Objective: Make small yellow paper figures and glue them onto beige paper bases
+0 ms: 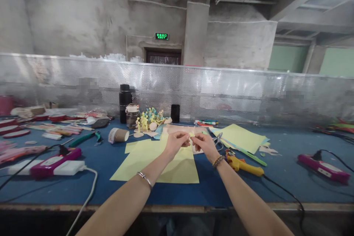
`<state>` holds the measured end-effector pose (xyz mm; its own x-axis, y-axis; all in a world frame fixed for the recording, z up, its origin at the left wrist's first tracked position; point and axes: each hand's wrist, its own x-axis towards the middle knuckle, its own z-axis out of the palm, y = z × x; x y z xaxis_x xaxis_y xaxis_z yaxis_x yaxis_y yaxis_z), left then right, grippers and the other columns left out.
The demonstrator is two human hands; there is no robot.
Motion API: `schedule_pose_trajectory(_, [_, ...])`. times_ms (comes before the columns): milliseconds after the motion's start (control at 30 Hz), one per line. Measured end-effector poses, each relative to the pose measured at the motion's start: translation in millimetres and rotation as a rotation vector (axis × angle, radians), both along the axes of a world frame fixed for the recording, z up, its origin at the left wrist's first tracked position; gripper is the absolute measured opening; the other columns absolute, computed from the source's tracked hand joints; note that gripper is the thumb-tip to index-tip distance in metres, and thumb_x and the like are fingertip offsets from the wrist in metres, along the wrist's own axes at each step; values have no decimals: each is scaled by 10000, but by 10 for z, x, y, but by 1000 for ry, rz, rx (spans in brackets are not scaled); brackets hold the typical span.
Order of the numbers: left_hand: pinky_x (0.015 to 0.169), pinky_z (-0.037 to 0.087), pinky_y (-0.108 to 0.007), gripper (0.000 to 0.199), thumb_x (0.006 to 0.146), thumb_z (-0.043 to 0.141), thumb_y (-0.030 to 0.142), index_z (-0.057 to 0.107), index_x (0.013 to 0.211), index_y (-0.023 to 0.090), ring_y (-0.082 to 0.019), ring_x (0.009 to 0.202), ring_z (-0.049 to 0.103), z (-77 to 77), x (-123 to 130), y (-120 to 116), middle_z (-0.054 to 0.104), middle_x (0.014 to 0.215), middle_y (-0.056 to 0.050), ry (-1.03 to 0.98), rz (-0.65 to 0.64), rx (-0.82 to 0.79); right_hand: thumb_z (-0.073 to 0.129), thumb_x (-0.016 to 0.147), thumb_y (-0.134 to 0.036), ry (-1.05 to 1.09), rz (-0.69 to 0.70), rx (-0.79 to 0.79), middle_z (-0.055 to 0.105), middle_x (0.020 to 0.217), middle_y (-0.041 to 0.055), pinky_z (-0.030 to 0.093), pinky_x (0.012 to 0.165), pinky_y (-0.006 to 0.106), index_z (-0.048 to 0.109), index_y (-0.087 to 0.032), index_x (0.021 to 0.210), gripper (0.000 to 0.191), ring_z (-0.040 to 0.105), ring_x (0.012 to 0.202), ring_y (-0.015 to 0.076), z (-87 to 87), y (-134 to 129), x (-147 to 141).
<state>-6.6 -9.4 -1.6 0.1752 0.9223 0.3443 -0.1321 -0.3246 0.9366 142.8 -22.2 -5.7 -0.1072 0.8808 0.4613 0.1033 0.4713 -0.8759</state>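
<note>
Forearms [124,201] angle in over the counter [210,191], left hand [175,143] and right hand [201,144] closed, pinching a small yellow paper scrap [190,135] between their fingertips (its shape is too small to tell) above yellow sheets [178,169]. Scissors [218,142] and a glue gun [245,166] lie nearby on the right.

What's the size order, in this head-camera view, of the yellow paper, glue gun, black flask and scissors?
1. Yellow paper
2. Glue gun and black flask: too alike to rank, the gun being nearer
3. Scissors
</note>
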Motion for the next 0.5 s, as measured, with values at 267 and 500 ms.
schedule_pose_trajectory(267, [549,492,-223,304,639,699,405,646,740,122,-100,514,587,13,3,-14,622,575,-11,3,-11,-10,603,715,-392,43,34,3,547,527,-31,354,383,196,528,-168,619,255,461,376,70,-30,28,3])
schedule_pose_trajectory(500, [549,489,-222,302,644,693,400,626,729,118,-101,521,598,38,2,-52,632,617,-23,15,-43,-30,607,715,-407,73,8,-9,549,561,-29,346,380,194,566,-158,699,253,467,380,66,-16,35,1])
